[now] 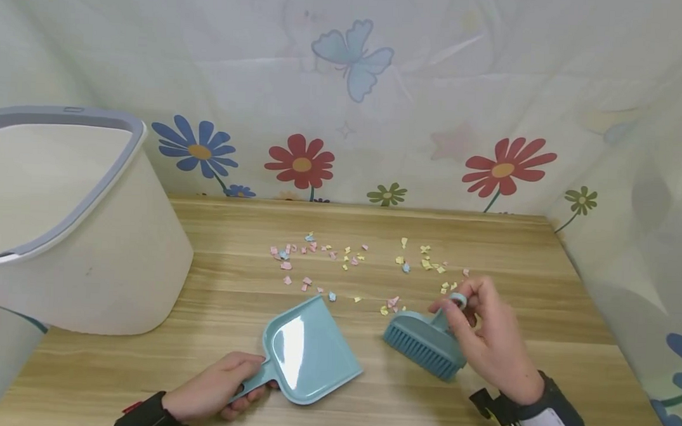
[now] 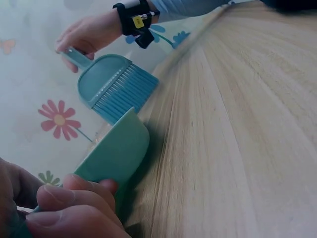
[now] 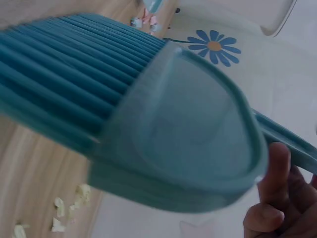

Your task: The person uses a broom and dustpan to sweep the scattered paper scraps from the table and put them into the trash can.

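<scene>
My left hand (image 1: pixel 219 385) grips the handle of a light blue dustpan (image 1: pixel 314 351), which lies low over the table with its wide edge toward the right. In my right hand (image 1: pixel 492 337) is the handle of a teal hand brush (image 1: pixel 427 341), bristles pointing down toward the table. The left wrist view has the brush (image 2: pixel 116 87) just beyond the dustpan's rim (image 2: pixel 116 148). Close up in the right wrist view, the brush head (image 3: pixel 188 124) hides much of the table. Small pink, yellow and blue paper scraps (image 1: pixel 347 259) are scattered behind both tools.
A large white bin (image 1: pixel 105 253) with a grey-blue rim stands at the left of the wooden table (image 1: pixel 245 323). A flower-patterned curtain (image 1: pixel 239 62) hangs along the back and right side. More yellow scraps (image 1: pixel 426 264) lie toward the back right.
</scene>
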